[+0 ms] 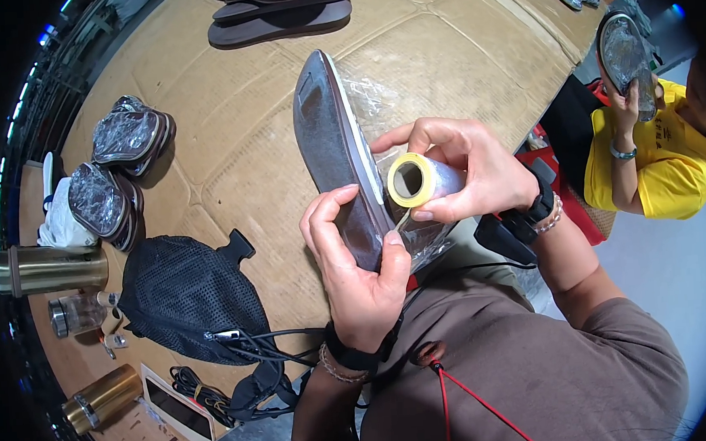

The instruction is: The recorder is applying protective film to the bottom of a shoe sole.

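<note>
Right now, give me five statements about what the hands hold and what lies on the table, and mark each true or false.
1. The left hand grips a sandal wrapped in clear film. True.
2. The right hand holds scissors. False: it holds a roll of tape.
3. Wrapped sandal pairs lie at the table's left. True.
4. The black mesh bag hangs from the left hand. False: it lies on the cardboard-covered table.
5. A person in a yellow shirt holds a sandal. True.
</note>
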### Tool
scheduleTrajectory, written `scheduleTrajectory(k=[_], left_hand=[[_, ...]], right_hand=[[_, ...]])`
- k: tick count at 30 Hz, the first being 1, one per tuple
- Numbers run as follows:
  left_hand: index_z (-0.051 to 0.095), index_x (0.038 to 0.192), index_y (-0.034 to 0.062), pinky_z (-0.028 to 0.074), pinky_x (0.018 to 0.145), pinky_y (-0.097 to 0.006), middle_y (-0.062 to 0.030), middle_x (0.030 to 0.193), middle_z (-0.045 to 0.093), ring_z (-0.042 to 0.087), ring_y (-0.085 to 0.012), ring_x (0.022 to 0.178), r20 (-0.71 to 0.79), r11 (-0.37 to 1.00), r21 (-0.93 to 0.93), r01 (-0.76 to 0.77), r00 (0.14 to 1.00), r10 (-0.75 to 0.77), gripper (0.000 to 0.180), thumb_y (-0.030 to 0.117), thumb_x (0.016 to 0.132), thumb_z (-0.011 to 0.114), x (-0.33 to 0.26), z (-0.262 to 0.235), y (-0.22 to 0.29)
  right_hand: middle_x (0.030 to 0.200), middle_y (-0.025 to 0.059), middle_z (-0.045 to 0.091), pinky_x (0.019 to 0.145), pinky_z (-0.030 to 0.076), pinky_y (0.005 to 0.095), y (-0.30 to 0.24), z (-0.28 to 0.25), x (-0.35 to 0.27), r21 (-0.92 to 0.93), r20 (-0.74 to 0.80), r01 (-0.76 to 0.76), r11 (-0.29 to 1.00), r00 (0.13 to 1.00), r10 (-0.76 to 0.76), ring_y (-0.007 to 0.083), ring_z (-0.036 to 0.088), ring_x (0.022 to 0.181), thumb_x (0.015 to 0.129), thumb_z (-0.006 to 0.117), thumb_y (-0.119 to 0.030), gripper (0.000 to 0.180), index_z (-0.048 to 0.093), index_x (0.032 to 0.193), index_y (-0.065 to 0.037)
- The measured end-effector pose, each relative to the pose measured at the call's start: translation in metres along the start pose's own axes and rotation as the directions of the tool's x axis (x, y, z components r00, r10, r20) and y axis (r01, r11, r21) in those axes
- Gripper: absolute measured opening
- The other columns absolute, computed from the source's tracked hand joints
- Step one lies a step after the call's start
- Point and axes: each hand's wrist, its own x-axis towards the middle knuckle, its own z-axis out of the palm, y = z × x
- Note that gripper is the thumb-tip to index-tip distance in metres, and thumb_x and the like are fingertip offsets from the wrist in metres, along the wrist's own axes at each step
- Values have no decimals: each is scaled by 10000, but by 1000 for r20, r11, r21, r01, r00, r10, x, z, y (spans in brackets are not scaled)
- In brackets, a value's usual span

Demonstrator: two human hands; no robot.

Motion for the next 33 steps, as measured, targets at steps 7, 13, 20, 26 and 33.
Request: scheduleTrajectory(k=[7,13,20,26,33], left_hand=[[455,1407,-25,364,1156,-489,-214,1365,466,480,-364,1303,-10,1000,-27,9,1000,-9,613,31,835,668,0,0,-1],[455,1408,-26,364,1158,-486,-212,1373,462,479,-362,1305,-6,999,-47,9,1000,-9,614,26,835,669,0,1,-1],[456,1407,-25,369,1151,-489,-219,1366,464,484,-370,1297,11,998,-45,36,999,-36,623,24,825,672,0,-1,-2],[457,1407,-30,376,1143,-494,-228,1365,459,484,-381,1291,37,993,100,-56,998,52,631,31,818,676,2,-2,-2],[455,1415,-31,376,1139,-503,-233,1360,459,484,-387,1288,44,985,150,-89,996,83,637,48,823,676,2,-4,-6]], right_hand=[[1329,194,696,972,566,301,-1,2,-3,61,-26,-64,996,998,65,136,673,1117,797,918,-49,404,592,1026,16],[1337,216,694,1044,539,347,-5,0,-4,-88,-20,-141,986,990,140,187,680,1193,789,918,-86,427,618,1075,16],[1181,149,733,870,588,316,-21,10,-2,-411,-212,-265,872,958,191,160,715,1007,790,942,-152,453,599,1042,3],[852,166,688,621,536,366,-23,18,-2,-583,-285,-109,805,955,-78,277,694,676,700,962,-220,475,642,973,0],[902,160,652,691,550,411,-33,29,2,-705,-275,-60,707,941,-194,353,693,812,687,926,-155,443,621,980,-22]])
